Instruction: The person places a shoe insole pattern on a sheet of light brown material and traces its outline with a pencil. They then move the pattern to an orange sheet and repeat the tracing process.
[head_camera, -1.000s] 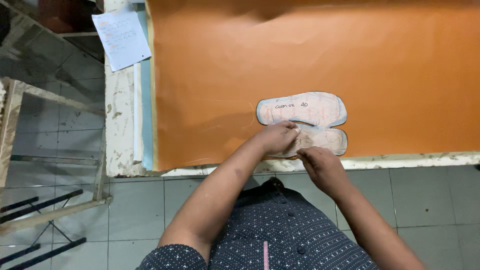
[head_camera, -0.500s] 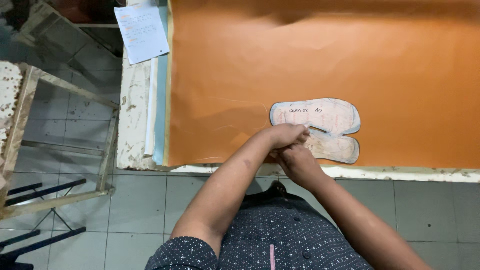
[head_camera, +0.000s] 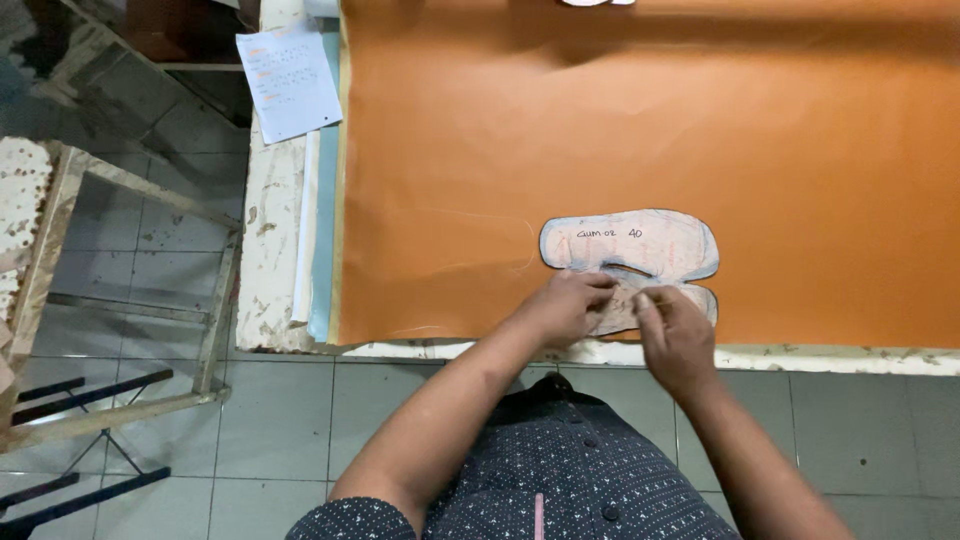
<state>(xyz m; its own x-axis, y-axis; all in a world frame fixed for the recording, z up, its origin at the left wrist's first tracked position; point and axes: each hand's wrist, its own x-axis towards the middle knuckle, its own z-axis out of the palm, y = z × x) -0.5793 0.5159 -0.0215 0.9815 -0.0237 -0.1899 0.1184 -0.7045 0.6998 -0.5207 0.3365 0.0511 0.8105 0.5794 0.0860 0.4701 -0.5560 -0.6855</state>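
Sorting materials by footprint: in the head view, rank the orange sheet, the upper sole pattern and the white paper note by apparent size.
1. orange sheet
2. upper sole pattern
3. white paper note, though these last two look close.

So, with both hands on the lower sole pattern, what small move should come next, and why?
Probably press the lower sole pattern flat and steady. It lies on the orange sheet, tight below the upper sole pattern, near the table edge. The left hand and right hand cover it only at their fingertips, so it could slip.
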